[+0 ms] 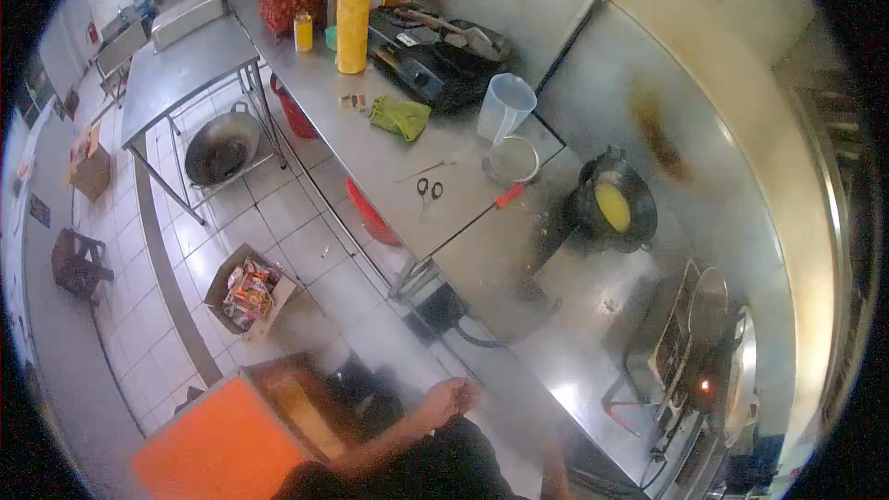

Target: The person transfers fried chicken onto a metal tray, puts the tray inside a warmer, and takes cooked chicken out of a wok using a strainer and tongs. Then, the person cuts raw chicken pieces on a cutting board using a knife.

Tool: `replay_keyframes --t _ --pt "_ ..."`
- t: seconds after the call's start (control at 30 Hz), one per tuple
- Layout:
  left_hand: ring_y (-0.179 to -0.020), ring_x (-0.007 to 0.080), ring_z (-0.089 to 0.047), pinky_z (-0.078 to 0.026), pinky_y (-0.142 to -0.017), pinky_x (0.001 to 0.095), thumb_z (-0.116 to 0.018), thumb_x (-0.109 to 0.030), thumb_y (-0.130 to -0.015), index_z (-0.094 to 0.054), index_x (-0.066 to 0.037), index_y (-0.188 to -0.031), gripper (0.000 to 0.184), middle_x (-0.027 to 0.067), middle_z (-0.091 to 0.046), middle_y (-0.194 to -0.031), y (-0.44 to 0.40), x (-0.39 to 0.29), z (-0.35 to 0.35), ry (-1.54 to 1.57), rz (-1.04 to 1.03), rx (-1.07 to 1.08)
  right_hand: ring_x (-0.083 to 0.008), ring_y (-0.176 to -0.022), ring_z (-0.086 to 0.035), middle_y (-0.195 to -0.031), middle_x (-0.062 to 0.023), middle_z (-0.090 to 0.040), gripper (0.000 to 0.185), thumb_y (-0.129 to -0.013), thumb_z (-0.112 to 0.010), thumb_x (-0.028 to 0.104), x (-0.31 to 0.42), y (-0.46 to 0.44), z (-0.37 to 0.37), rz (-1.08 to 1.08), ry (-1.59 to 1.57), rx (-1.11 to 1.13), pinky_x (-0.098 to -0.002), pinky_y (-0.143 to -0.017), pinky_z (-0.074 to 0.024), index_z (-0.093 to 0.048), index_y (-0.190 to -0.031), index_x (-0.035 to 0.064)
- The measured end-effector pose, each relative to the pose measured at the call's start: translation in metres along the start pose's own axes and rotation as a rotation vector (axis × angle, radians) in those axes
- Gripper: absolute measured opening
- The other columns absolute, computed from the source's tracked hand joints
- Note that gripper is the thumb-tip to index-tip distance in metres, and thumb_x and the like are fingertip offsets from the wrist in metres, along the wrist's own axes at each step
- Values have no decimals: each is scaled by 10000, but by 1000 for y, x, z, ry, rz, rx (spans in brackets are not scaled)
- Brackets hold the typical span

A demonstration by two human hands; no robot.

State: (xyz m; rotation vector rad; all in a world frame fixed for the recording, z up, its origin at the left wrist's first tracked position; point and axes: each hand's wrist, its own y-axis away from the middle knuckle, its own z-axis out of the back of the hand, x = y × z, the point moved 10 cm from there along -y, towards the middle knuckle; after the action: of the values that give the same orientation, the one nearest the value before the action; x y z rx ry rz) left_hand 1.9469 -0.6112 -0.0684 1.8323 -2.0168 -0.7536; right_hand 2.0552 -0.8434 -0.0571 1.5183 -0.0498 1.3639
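My left hand (452, 400) is low in the middle of the view, above my dark clothing, with its fingers curled together; anything inside them is too small to make out. To its right, at the bottom edge, a strip of skin of my right hand or wrist (554, 477) shows, its fingers hidden. Neither hand touches the steel counter (482, 287). A black wok (639, 190) with yellow liquid (612, 207) stands against the back wall. Nearer me, a burner glows (706, 386) beside a round strainer or pan (708, 306).
On the counter are scissors (429, 193), a sieve (512, 161), a plastic jug (507, 106), a green cloth (399, 118), a yellow bottle (352, 32) and a black stove (435, 60). An orange-topped box (222, 435) and a carton of packets (248, 294) stand at left.
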Motion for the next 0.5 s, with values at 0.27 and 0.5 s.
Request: replay_keyframes --t 0.27,0.5 --pt "-916 285 -639 -529 -801 384 -522 -199 -942 -600 7 -1096 268 148 -662 -1039 1 2 -4 -305 15 95 -285 -871 -672 -986 -167 -694 326 -900 -594 313 47 36 34 64 683 -304 -398 -767 -523 -677 -1056 39" --pt "-901 281 -633 -517 -794 387 -508 -250 -944 -598 -8 -1106 305 136 -660 -1020 -64 45 -72 -679 -19 166 -356 -762 -623 -762 -150 -607 191 -815 -624 82 117 198 258 410 617 -1600 -462 -711 -499 -607 -1003 49"
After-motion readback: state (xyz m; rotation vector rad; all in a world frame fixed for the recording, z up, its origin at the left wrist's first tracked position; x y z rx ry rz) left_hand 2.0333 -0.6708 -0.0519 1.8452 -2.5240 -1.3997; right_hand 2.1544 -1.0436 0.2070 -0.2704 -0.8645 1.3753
